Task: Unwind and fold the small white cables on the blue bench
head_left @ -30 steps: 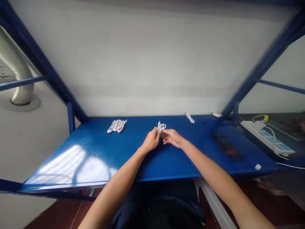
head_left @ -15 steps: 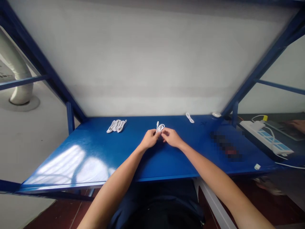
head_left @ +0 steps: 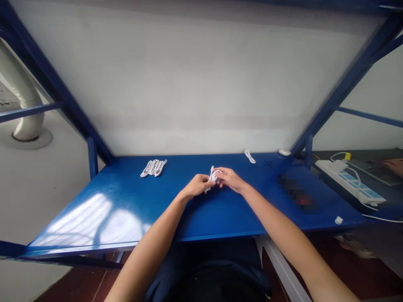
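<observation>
A coiled white cable (head_left: 213,175) is held up over the middle of the blue table (head_left: 163,209), a plug end sticking up from it. My left hand (head_left: 198,185) pinches the bundle from the left, and some of the cable shows below its fingertips. My right hand (head_left: 230,179) has its fingers bent on the right side of the coil, thumb and fingertips at the loops. Off to the left lie several bundled white cables (head_left: 153,167) side by side. One more white cable bundle (head_left: 249,157) lies near the back edge, right of centre.
At the back right corner sits a white rounded object (head_left: 285,152). A pixelated dark object (head_left: 297,195) lies on the right side, with a small white block (head_left: 338,220) near the front edge. Beyond it, a power strip (head_left: 352,182) holds plugged-in cords. Blue frame posts flank the table.
The coil has tilted and sits slightly lower. My right hand has shifted onto its upper right side, and more cable now shows under my left hand.
</observation>
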Available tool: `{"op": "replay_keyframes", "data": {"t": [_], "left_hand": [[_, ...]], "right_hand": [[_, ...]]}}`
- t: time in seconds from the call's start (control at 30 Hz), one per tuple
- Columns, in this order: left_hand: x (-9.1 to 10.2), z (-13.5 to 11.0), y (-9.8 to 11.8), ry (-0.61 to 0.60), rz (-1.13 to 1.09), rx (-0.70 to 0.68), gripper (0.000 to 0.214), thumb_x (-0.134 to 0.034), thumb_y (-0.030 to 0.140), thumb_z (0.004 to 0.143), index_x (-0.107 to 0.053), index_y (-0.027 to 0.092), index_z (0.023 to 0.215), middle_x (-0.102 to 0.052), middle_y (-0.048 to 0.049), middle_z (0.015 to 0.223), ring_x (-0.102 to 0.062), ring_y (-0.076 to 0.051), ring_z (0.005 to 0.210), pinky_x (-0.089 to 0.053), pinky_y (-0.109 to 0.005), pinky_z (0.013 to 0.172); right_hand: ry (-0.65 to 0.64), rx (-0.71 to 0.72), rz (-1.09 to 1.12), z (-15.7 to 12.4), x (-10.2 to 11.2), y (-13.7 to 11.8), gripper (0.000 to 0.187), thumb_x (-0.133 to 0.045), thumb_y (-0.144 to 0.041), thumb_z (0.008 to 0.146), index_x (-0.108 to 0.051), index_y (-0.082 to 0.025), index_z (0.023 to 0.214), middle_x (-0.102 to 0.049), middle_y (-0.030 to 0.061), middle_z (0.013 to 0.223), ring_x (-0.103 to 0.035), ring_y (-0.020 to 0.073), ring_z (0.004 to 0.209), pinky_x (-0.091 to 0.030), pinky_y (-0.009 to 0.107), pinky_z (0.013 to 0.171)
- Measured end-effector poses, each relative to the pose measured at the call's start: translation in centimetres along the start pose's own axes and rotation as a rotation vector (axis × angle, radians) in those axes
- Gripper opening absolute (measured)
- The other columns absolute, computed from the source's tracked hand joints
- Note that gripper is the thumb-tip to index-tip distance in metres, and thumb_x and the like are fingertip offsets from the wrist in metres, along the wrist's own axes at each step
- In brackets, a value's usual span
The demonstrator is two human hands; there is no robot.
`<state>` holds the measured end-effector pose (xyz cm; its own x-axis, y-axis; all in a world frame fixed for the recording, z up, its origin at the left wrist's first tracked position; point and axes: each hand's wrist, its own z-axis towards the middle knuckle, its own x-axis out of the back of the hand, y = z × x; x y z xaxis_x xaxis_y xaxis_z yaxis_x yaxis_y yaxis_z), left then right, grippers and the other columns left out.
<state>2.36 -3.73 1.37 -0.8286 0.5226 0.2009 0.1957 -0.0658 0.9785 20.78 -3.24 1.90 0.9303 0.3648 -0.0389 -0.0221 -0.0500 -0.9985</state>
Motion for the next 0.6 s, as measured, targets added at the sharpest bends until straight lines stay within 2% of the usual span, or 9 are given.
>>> {"op": "replay_keyframes", "data": {"t": [0.1, 0.17, 0.27, 0.33, 0.4, 0.47, 0.53, 0.6], "left_hand": [[0.1, -0.3, 0.5, -0.062, -0.001, -0.009, 0.031, -0.068, 0.042, 0.071, -0.063, 0.012, 0.072, -0.056, 0.0011, 0.060, -0.049, -0.008, 0.051, -0.041, -0.021, 0.050], [0.2, -0.4, 0.7, -0.051, -0.045, -0.012, 0.030, -0.071, 0.039, 0.069, -0.065, 0.011, 0.079, -0.059, -0.0003, 0.065, -0.051, -0.009, 0.055, -0.042, -0.022, 0.053], [0.5, -0.3, 0.7, 0.080, -0.113, 0.000, 0.035, -0.074, 0.033, 0.067, -0.063, 0.011, 0.092, -0.063, -0.0024, 0.071, -0.056, -0.010, 0.059, -0.046, -0.023, 0.055], [0.6, -0.1, 0.5, 0.176, -0.149, -0.013, 0.037, -0.075, 0.028, 0.065, -0.060, 0.012, 0.094, -0.064, -0.0018, 0.069, -0.058, -0.011, 0.059, -0.047, -0.023, 0.055], [0.8, 0.1, 0.2, 0.249, -0.160, -0.045, 0.031, -0.074, 0.025, 0.065, -0.060, 0.012, 0.090, -0.063, -0.0003, 0.066, -0.057, -0.010, 0.057, -0.047, -0.023, 0.054], [0.8, 0.3, 0.1, 0.305, -0.150, -0.054, 0.023, -0.073, 0.021, 0.066, -0.061, 0.011, 0.083, -0.063, 0.0005, 0.064, -0.056, -0.009, 0.053, -0.047, -0.022, 0.053], [0.8, 0.4, 0.0, 0.346, -0.150, -0.025, 0.017, -0.071, 0.018, 0.066, -0.062, 0.011, 0.080, -0.063, 0.0004, 0.064, -0.056, -0.008, 0.052, -0.047, -0.021, 0.053], [0.7, 0.5, 0.1, 0.370, -0.188, 0.018, 0.016, -0.071, 0.016, 0.066, -0.063, 0.011, 0.079, -0.064, 0.0001, 0.064, -0.058, -0.009, 0.052, -0.049, -0.021, 0.055]], "right_hand": [[-0.013, -0.016, -0.049, 0.1, 0.4, 0.3, 0.027, -0.071, -0.037, 0.073, -0.067, -0.016, 0.090, -0.062, 0.0011, 0.070, -0.053, 0.0076, 0.055, -0.042, 0.017, 0.043], [-0.009, -0.019, -0.035, 0.2, 0.6, 0.5, 0.025, -0.072, -0.037, 0.072, -0.068, -0.015, 0.083, -0.061, 0.0002, 0.067, -0.052, 0.0071, 0.054, -0.042, 0.017, 0.044], [0.046, -0.029, 0.006, 0.4, 1.0, 0.7, 0.024, -0.073, -0.036, 0.070, -0.066, -0.015, 0.080, -0.059, -0.0010, 0.065, -0.052, 0.0070, 0.052, -0.043, 0.018, 0.045], [0.066, -0.044, -0.006, 0.6, 1.2, 0.9, 0.024, -0.072, -0.036, 0.070, -0.065, -0.015, 0.081, -0.060, -0.0003, 0.066, -0.053, 0.0075, 0.053, -0.044, 0.020, 0.047], [0.090, -0.053, -0.080, 0.7, 1.2, 1.2, 0.027, -0.070, -0.035, 0.072, -0.063, -0.015, 0.089, -0.061, 0.0013, 0.071, -0.055, 0.0093, 0.055, -0.046, 0.022, 0.049], [0.161, -0.006, -0.232, 0.7, 1.1, 1.5, 0.038, -0.070, -0.034, 0.072, -0.058, -0.017, 0.104, -0.063, 0.0041, 0.083, -0.058, 0.0118, 0.062, -0.049, 0.024, 0.052], [0.218, 0.114, -0.425, 0.5, 0.9, 1.6, 0.055, -0.070, -0.032, 0.071, -0.050, -0.020, 0.121, -0.061, 0.0076, 0.102, -0.061, 0.0145, 0.074, -0.051, 0.028, 0.060], [0.189, 0.260, -0.605, 0.1, 0.7, 1.6, 0.063, -0.070, -0.031, 0.071, -0.045, -0.024, 0.128, -0.055, 0.0091, 0.118, -0.060, 0.0169, 0.089, -0.052, 0.031, 0.071]]}}
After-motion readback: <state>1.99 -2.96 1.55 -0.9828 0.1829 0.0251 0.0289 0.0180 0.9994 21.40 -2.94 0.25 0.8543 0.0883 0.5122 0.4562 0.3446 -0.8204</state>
